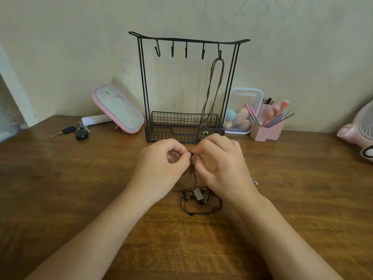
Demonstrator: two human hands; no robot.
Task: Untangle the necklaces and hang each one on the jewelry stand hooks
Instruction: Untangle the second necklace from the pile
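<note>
A black wire jewelry stand (187, 40) with several hooks and a mesh basket base stands against the wall. One brown cord necklace (214, 87) hangs from its rightmost hook, its pendant down in the basket. In front of the stand, my left hand (159, 166) and my right hand (224, 166) both pinch a knot of tangled dark brown cords (191, 168) held just above the table. The cords trail down to a dark necklace with a metal pendant and beads (198, 196) lying on the wood between my wrists.
The brown wooden table (80, 188) holds a pink-framed mirror (118, 109) and keys (77, 131) at the left. A clear box of sponges (242, 110), a pink brush holder (267, 126) and a pink fan (361, 128) sit at the right. A small metal clasp (254, 181) lies beside my right hand.
</note>
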